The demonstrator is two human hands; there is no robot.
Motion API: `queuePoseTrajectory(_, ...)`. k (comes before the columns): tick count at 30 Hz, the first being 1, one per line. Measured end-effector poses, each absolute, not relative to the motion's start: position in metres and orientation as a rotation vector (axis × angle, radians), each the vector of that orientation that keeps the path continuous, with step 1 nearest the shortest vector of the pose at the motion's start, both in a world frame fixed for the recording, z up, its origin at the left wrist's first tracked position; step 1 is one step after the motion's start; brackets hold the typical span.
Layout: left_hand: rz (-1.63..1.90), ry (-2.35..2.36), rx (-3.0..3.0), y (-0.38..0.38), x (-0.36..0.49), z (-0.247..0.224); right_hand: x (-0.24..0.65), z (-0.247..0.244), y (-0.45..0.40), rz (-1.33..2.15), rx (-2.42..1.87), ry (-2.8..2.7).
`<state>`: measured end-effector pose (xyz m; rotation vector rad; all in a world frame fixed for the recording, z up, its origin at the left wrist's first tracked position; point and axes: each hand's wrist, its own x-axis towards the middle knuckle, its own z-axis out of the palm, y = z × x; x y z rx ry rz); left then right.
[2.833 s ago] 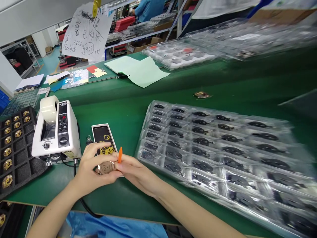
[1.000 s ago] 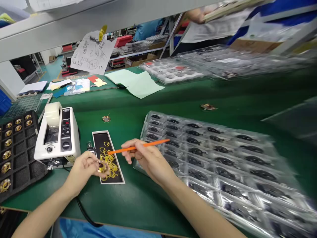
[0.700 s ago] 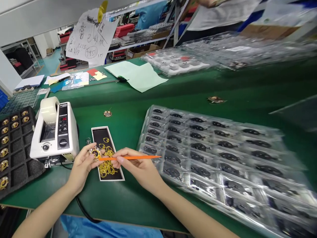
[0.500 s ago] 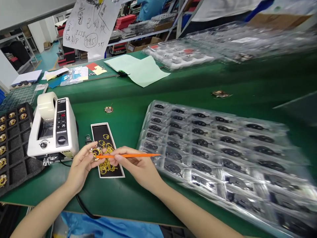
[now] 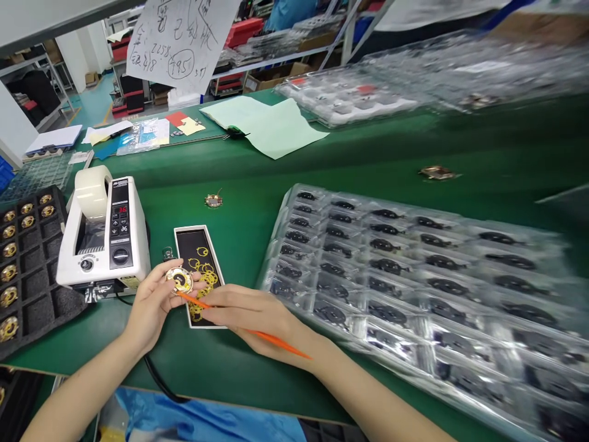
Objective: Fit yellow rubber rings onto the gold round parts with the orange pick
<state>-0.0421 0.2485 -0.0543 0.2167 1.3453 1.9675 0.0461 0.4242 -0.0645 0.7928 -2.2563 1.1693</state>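
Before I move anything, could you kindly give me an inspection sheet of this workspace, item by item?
Surface: green bench top, carrying everything below.
Job's things: round gold-rimmed disc; black card with gold rings, under the hands.
Clutter: loose gold disc beyond the card; electric tape dispenser; black foam tray of gold parts; large clear blister tray.
Hands: left hand holds the disc; right hand holds an orange stick, tip beside the disc.
Cables: black cable from the dispenser, over the bench's front edge.
Surroundings: handwritten sheet, shelving, co-worker in blue beyond.
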Motion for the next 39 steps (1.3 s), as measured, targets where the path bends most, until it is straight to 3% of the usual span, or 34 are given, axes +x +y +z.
queuePoseTrajectory(4,1.970,1.337,0.217,0.249,-0.041,-0.056,0.048,-0.068,0.422,1.114,0.749,-2.228)
queuePoseTrajectory(12,1.902,1.386,0.308,0.251,-0.029,-0.062,0.049,-0.071,0.408,1.164,0.274,-2.087)
queuePoseTrajectory(22,1.860,1.428,0.199,0.251,-0.032,-0.063,0.044,-0.079,0.412,0.549,0.724,-2.219)
queuePoseTrajectory(31,1.845,1.535,0.264,0.254,-0.033,-0.055,0.053,-0.073,0.419,1.246,0.228,-1.934)
queuePoseTrajectory(39,1.811,1.790,0.326,0.256,-0.029,-0.056,0.055,-0.071,0.414,1.003,0.207,-1.986)
